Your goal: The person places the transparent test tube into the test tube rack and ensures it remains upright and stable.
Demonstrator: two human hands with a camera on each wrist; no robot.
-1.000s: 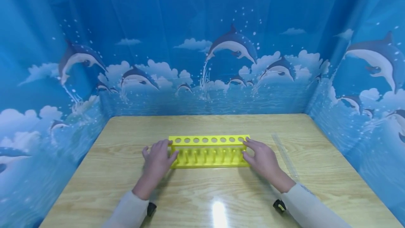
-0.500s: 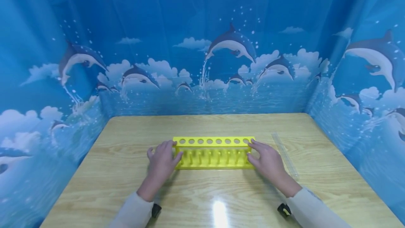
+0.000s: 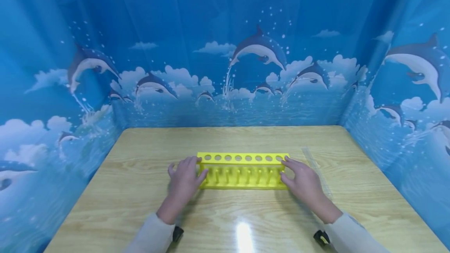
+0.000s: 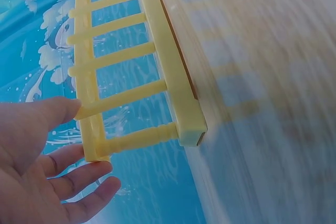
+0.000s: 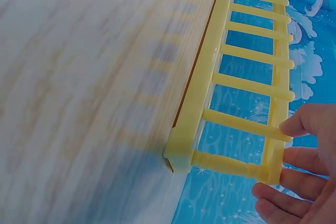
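Observation:
A yellow test tube rack (image 3: 243, 162) stands upright on the table, with a row of round holes along its top bar and upright pegs below. My left hand (image 3: 184, 180) grips its left end. In the left wrist view the thumb touches a peg near the top bar (image 4: 86, 72), and the fingers lie about the bar's end. My right hand (image 3: 305, 182) holds the opposite end likewise; its thumb and fingers (image 5: 302, 179) pinch the bar's end in the right wrist view. No tubes show in the rack.
A clear, narrow strip like a ruler (image 3: 318, 173) lies on the wooden table (image 3: 140, 190) just right of my right hand. Blue curtains (image 3: 197, 104) printed with dolphins hang along the back and both sides. A bright glare spot marks the table's front.
The rack has shifted to the right and slightly towards me, with both hands moving along on its ends. My right hand is now closer to the clear strip, which stays in place.

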